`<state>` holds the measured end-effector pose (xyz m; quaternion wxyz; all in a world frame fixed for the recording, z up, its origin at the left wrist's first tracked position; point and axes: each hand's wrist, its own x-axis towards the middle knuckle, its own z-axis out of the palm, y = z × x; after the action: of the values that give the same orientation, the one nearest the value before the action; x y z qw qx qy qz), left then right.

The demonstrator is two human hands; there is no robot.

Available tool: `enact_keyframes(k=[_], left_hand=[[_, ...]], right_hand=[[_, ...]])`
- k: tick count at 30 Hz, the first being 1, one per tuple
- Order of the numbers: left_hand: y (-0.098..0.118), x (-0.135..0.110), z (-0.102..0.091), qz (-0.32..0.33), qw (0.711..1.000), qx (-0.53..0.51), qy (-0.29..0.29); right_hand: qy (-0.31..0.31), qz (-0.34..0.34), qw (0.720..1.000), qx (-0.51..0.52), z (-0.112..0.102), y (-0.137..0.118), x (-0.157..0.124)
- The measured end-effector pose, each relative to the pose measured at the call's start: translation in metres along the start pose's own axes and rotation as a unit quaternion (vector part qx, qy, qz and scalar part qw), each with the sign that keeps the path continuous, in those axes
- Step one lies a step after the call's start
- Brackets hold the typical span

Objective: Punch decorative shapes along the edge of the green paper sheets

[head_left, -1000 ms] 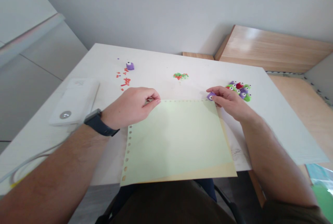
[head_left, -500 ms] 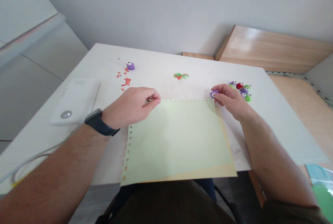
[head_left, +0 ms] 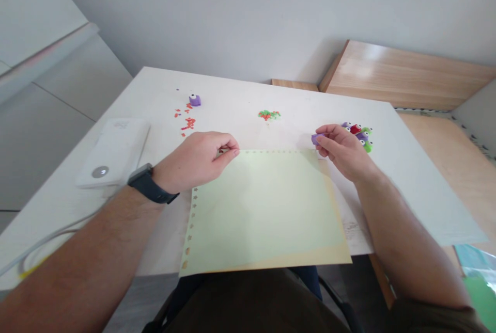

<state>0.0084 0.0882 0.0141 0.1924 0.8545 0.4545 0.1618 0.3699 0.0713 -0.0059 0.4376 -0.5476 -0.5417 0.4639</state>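
A sheet of pale green paper [head_left: 263, 209] lies before me, with small punched shapes along its left and top edges. A yellowish sheet [head_left: 329, 255] shows beneath its right and lower sides. My left hand [head_left: 205, 157], wearing a dark watch, is closed, thumb and forefinger pinching the paper's top edge. At the top right corner, my right hand [head_left: 341, 149] grips a small purple paper punch [head_left: 314, 139] between thumb and fingers. Whether the punch still straddles the paper edge I cannot tell.
Several coloured punches [head_left: 362, 134] with googly eyes cluster beyond my right hand. Another purple punch [head_left: 195, 100] stands back left, near red paper bits [head_left: 189, 124]. Green and red bits [head_left: 268, 115] lie at the back middle. A white device [head_left: 112, 152] and cable [head_left: 58, 232] occupy the left.
The purple punch has turned a little in my right hand, so its eye no longer shows. My left hand keeps its pinch on the paper.
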Motion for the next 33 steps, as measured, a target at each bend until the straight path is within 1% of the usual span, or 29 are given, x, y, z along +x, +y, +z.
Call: enact_keyframes(k=[3,8,12,17,21,24,30,33], left_hand=[[-0.001,0.000,0.001,0.003,1.000,0.000,0.001],[0.001,0.000,0.002,0.003,1.000,-0.011,0.001],[0.001,0.000,0.003,0.002,1.000,-0.013,0.005],[-0.002,0.001,0.006,0.020,1.000,-0.016,0.007],[-0.004,0.001,0.008,0.032,0.999,-0.022,0.003],[-0.004,0.001,0.009,0.034,0.999,-0.031,0.004],[-0.003,0.002,0.012,0.036,0.998,-0.051,0.008],[-0.002,0.002,0.013,0.041,0.998,-0.051,0.010]], right_hand=[[-0.012,0.003,0.999,0.035,0.004,-0.002,-0.001],[-0.022,0.028,0.993,0.111,0.008,-0.006,-0.002],[-0.025,0.031,0.991,0.129,0.008,-0.007,-0.002],[-0.034,0.030,0.990,0.133,0.006,-0.006,-0.002],[-0.050,0.039,0.991,0.118,0.010,-0.006,0.001],[-0.068,0.034,0.992,0.097,0.017,-0.011,0.008],[-0.131,0.023,0.991,-0.015,0.044,-0.027,0.033],[-0.145,0.011,0.987,-0.072,0.060,-0.028,0.047]])
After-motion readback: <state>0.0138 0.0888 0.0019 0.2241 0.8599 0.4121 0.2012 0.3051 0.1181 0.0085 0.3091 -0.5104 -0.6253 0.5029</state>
